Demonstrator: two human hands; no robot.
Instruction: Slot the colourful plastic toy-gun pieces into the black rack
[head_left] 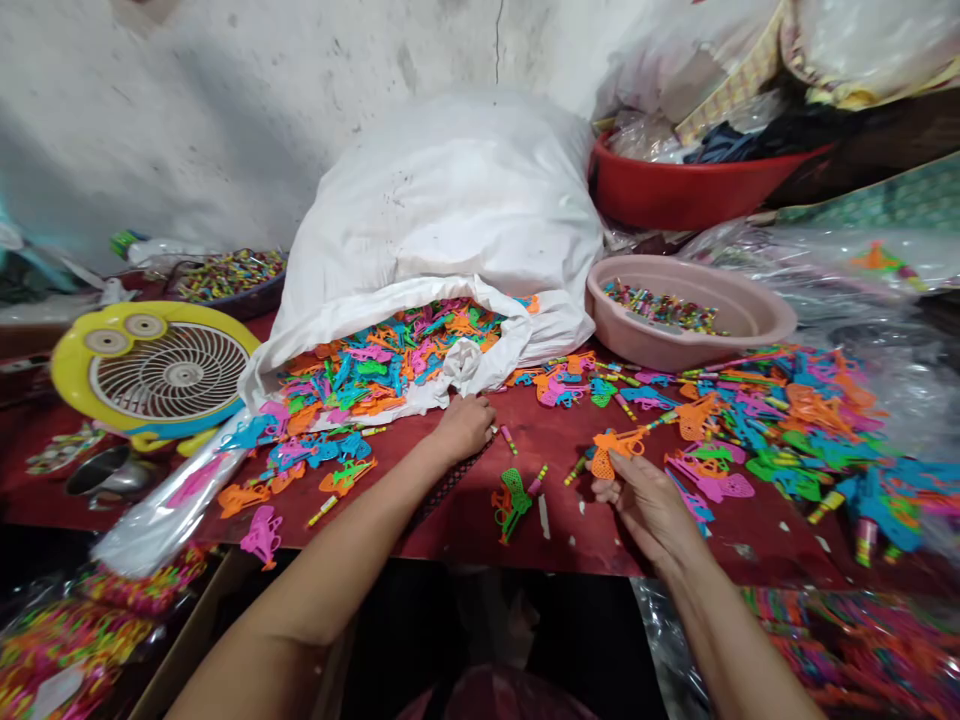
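1. The right hand point(645, 505) pinches an orange plastic swatter-shaped toy piece point(619, 450) between partly closed fingers, at 3 o'clock from the left hand.
2. The left hand point(463, 428) rests curled on the red table point(450, 530); whether it holds anything, I cannot tell.
3. A white sack point(442, 200) spills colored plastic pieces point(390, 360) at 12 o'clock; a pink basin point(750, 320) sits at 2 o'clock.

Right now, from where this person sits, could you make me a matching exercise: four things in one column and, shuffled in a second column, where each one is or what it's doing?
Things:
1. Left hand
2. Right hand
3. Pink basin
4. Yellow fan

Places or states:
A. Holding small multicoloured pieces
B. At the table's far left
C. Pinching an orange plastic piece
D. Resting on the red table beside the white sack

Pairs: 1-D, 2-C, 3-A, 4-B
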